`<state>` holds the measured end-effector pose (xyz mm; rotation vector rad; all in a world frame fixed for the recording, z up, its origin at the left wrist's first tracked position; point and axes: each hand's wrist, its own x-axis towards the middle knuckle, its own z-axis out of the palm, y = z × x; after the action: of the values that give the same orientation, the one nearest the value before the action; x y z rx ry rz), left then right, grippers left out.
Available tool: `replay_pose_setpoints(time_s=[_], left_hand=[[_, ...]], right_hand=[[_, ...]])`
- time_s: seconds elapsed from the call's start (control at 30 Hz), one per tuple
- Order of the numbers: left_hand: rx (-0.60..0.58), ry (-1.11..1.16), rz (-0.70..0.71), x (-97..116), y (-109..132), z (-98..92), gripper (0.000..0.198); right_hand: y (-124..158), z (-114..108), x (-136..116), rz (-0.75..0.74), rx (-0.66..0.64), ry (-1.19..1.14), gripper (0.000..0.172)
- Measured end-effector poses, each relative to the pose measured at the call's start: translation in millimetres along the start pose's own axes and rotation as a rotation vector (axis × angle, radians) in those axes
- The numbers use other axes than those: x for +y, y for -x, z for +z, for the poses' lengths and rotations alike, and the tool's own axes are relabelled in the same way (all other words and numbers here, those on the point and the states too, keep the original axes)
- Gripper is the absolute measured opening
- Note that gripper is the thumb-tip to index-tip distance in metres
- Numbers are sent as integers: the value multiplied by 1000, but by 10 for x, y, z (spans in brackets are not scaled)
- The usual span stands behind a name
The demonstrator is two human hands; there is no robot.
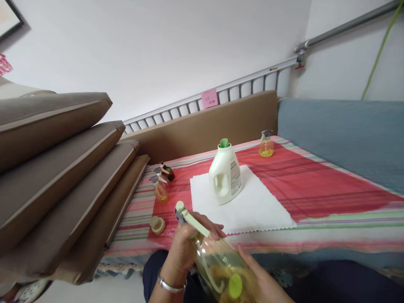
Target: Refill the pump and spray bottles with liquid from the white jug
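Observation:
My left hand (pixel 186 246) is wrapped round the neck of a clear spray bottle (pixel 217 265) holding yellow liquid, just below its pale green trigger head (pixel 191 218). My right hand (pixel 265 282) cups the bottle's lower body from the right, fingers against it. The bottle is tilted, head pointing up and left, over my lap at the bed's near edge. A white detergent jug (pixel 224 174) with a green cap stands upright on a white cloth (pixel 252 206) just beyond my hands.
A red striped cloth (pixel 315 181) covers the bed. Two small spray bottles (pixel 159 187) stand at its left, another yellow one (pixel 266 145) at the back, and a loose beige cap (pixel 157 224) lies near my left hand. Brown cushions (pixel 63 176) are stacked at left.

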<state>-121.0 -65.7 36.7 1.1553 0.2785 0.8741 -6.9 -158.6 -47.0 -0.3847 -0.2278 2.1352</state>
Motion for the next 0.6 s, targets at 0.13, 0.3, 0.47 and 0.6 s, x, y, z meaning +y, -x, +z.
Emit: replay_pose_setpoints(time_s=[0.13, 0.3, 0.47, 0.6], left_hand=[[-39, 72, -14, -10, 7, 8, 18], [-59, 91, -45, -16, 35, -13, 18], [-114, 81, -87, -31, 54, -12, 34], [-8, -20, -128, -133, 111, -126, 57]], right_hand=[[-68, -143, 22, -3, -44, -11, 76], [-101, -291, 112, -4, -85, -17, 76], [-77, -187, 115, -107, -21, 8, 66], [18, -158, 31, -189, 98, 64, 61]])
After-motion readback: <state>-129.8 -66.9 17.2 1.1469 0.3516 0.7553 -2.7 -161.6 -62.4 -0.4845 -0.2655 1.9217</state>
